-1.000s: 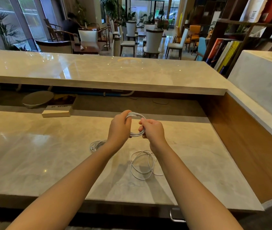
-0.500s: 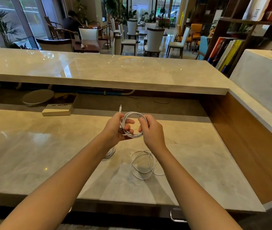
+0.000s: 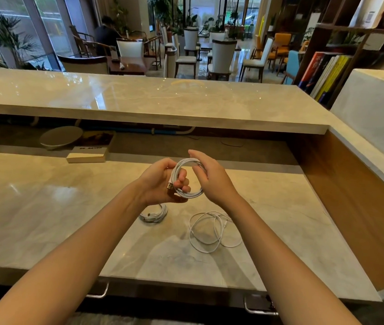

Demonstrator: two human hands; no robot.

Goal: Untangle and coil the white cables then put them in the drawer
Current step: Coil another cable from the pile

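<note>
Drawer handle [image 3: 260,309]: under near edge of counter [image 3: 45,207].
Loose cable [image 3: 212,231]: flat on counter, below right hand, nearer it.
Held coil [image 3: 192,195]: upright, between hands.
Left hand [image 3: 158,181]: fingers curled through coil, gripping.
Right hand [image 3: 214,181]: fingers relaxed, unclenched, at coil's right rim.

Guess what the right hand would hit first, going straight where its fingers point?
The right hand points past the coiled cable; looks free until the upper counter's recess, depth unclear.

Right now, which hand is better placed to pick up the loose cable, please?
Right: the right hand is open and nearer the loose cable; the left hand grips the coil.
</note>
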